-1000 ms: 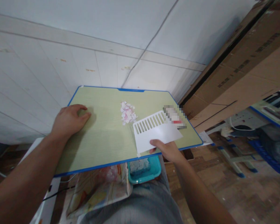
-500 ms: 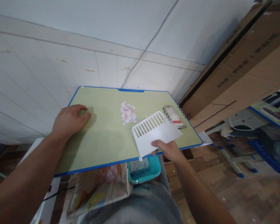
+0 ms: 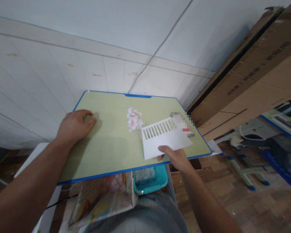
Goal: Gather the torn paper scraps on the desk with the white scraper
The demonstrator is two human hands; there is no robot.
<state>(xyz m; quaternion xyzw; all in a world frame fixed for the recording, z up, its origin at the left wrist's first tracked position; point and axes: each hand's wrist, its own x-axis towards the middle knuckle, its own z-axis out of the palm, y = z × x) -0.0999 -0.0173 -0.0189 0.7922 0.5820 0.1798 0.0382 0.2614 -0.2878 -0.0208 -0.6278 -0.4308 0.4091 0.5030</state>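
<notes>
In the head view, a teal basin [image 3: 151, 191] sits below the front edge of the pale green surface [image 3: 106, 142], close to the person's grey clothing [image 3: 140, 215]. It holds a heap of whitish scraps [image 3: 145, 174], gathered toward its left and far side, with bare teal to the right. The surface's blue edge cuts off the far part of the basin. Just left of it hangs a patterned cloth [image 3: 111, 200] with something pinkish in its fold; whether that is contents or print cannot be told.

On the surface, a small pile of white and pink paper bits [image 3: 134, 119] lies near the middle. To its right and nearer the person is a white slotted card [image 3: 166, 142], with its row of slots facing the far side and one corner just beside the pile.

The right hand [image 3: 173, 157] has its fingers clamped on the card's near edge, the thumb on top and the other fingers mostly hidden underneath. The left hand [image 3: 75, 126] rests at the left of the surface with nothing visible in it; its thumb and index finger are apart, the remaining fingers out of sight.

An object at the right [image 3: 184, 124] is pixelated beyond recognition, and the card's border beside it is unclear. Brown cardboard [image 3: 244, 84] beyond runs out of frame.
</notes>
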